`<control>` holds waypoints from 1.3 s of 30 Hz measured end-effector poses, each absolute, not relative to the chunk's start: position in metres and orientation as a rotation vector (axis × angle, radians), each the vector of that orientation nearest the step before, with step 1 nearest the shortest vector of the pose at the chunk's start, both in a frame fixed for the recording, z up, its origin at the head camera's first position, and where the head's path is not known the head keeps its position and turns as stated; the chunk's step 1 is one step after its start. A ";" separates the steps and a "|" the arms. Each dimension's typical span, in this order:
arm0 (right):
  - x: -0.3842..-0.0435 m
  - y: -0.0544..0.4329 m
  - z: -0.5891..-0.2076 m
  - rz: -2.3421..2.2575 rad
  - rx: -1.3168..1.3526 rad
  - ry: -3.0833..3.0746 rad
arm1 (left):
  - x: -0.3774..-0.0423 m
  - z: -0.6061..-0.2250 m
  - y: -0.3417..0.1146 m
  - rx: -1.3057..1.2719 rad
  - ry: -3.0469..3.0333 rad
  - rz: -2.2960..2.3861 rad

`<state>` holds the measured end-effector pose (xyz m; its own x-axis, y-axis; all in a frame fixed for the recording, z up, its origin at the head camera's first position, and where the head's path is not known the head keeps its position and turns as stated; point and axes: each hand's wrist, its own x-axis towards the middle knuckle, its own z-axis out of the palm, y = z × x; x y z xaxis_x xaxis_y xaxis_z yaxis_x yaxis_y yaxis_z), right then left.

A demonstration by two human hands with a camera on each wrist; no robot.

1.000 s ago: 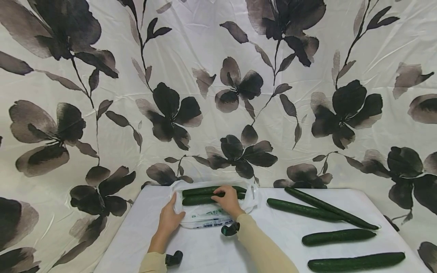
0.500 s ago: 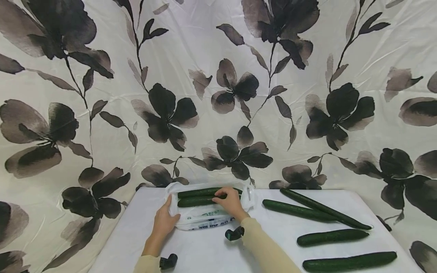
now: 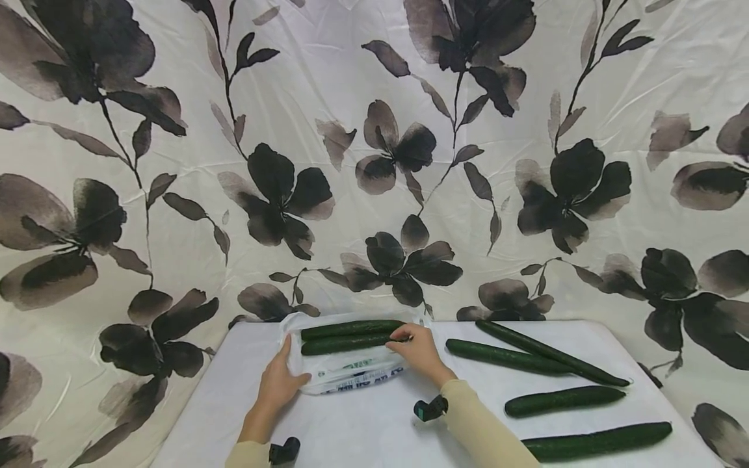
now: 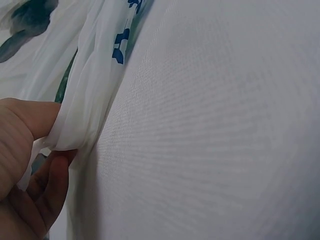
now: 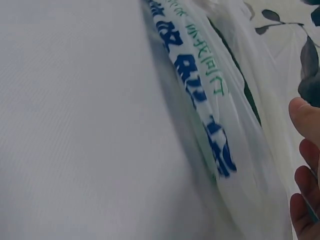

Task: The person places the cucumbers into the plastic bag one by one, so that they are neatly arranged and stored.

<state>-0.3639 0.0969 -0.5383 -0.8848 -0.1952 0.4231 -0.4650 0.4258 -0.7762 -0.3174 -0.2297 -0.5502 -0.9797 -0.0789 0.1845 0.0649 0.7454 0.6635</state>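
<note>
A white plastic bag (image 3: pixel 328 375) with blue and green print lies on its side at the back of the table, mouth spread toward me. Inside it, two long green cucumbers (image 3: pixel 345 344) rest side by side. My left hand (image 3: pixel 279 380) holds the bag's left edge; in the left wrist view, thumb and fingers pinch the film (image 4: pixel 75 127). At the cucumbers' right end is my right hand (image 3: pixel 422 351), fingers loosely bent over the nearer one's tip. In the right wrist view its thumb (image 5: pixel 305 117) and fingers stand apart beside the bag (image 5: pixel 250 165).
To the right, two cucumbers (image 3: pixel 503 354) cross each other at the back. Another cucumber (image 3: pixel 564 401) lies in front of them, and one more (image 3: pixel 603 441) lies nearest me. A floral curtain (image 3: pixel 380 195) hangs behind the white table (image 3: pixel 351 435).
My right hand has slid right along the nearer cucumber to its end, and the fingers have loosened. The left hand keeps its hold on the bag. The head view has shifted slightly.
</note>
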 end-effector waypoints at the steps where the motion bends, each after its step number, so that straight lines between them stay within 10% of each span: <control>1: -0.362 0.101 -0.538 1.433 0.563 -2.413 | -0.318 -0.550 -0.229 0.011 -2.749 -1.045; 39: -0.338 0.269 -0.531 1.161 0.173 -2.558 | -0.320 -0.551 -0.228 0.013 -2.817 -1.012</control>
